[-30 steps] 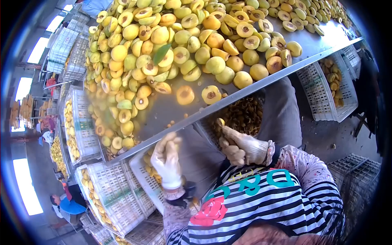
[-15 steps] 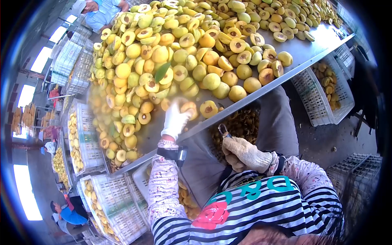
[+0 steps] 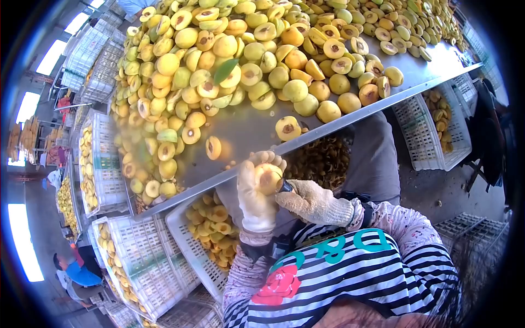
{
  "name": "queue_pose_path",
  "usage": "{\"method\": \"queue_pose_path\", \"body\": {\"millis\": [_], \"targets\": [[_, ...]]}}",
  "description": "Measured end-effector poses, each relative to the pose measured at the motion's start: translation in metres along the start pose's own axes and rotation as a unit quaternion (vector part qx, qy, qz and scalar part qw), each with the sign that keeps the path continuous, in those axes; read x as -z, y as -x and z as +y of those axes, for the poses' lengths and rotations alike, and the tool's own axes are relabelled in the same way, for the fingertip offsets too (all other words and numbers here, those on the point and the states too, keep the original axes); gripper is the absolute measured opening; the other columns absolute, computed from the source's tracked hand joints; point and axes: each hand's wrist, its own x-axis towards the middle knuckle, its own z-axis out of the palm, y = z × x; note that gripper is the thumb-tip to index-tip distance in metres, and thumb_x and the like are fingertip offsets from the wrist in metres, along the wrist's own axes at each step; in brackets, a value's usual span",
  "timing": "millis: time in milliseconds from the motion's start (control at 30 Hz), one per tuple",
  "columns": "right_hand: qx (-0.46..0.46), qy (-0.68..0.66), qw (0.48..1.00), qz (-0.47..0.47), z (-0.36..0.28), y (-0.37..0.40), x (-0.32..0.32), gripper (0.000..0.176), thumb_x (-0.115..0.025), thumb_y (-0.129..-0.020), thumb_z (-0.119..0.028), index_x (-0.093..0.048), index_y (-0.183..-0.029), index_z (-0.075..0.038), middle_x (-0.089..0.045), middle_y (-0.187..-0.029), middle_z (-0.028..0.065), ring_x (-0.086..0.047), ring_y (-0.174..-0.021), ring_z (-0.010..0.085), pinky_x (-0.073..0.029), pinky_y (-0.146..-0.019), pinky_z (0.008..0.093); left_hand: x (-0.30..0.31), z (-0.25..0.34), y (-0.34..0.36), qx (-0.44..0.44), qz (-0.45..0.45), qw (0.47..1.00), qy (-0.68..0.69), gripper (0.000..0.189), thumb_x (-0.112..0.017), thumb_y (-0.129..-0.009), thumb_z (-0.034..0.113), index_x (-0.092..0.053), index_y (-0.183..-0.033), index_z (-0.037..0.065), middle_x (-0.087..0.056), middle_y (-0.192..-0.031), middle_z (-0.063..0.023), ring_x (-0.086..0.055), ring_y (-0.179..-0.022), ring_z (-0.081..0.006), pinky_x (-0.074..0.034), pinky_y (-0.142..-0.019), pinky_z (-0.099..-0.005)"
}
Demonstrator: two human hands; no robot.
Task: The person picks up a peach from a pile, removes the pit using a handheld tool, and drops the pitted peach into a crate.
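Just in front of the metal table's edge (image 3: 328, 130), my left hand (image 3: 256, 197) in a white glove holds a halved yellow fruit (image 3: 268, 178) with its cut face up. My right hand (image 3: 317, 202), in a knitted glove, is closed around the dark handle of a small tool (image 3: 285, 186). The tool's tip meets the fruit's cut face; its metal end is hard to make out. On the table near the edge lie a fruit half (image 3: 288, 128) and another half (image 3: 213, 147). A heap of halved fruit (image 3: 219, 49) with a green leaf (image 3: 225, 71) covers much of the table.
Below the edge, between my legs, are dark pit pieces (image 3: 320, 164). A white crate of fruit pieces (image 3: 178, 229) stands at my left leg, with more crates (image 3: 147, 262) beyond. Another crate (image 3: 418, 131) is at the right. A person in blue (image 3: 82, 273) is at the lower left.
My left hand has come back from the table to my right hand with a fruit half. The right hand has moved left, bringing its tool to the fruit. The camera view has shifted slightly.
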Motion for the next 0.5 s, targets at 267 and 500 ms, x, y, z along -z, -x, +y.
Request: {"method": "queue_pose_path", "body": {"millis": [267, 500], "targets": [[0.04, 0.032, 0.998, 0.037, 0.028, -0.016, -0.016, 0.048, -0.058, -0.1, -0.045, -0.062, -0.119, -0.001, -0.071, -0.097, 0.0189, -0.069, -0.091, 0.0301, -0.053, -0.083, 0.0394, -0.02, 0.004, 0.009, -0.024, 0.063, 0.99, -0.125, 0.043, -0.049, -0.106, 0.039, -0.063, -0.107, -0.002, -0.065, -0.106, -0.0121, -0.066, -0.1, -0.0265, -0.054, -0.098, -0.0448], [0.117, 0.01, 0.993, 0.024, 0.034, -0.018, -0.01, 0.047, -0.057, -0.101, -0.044, -0.063, -0.12, -0.002, -0.071, -0.096, 0.0186, -0.069, -0.089, 0.0306, -0.053, -0.081, 0.0395, -0.018, -0.002, 0.01, -0.047, 0.061, 0.987, -0.141, 0.044, -0.051, -0.105, 0.04, -0.064, -0.1, -0.001, -0.065, -0.102, -0.0129, -0.066, -0.095, -0.0266, -0.055, -0.094, -0.045]]}}
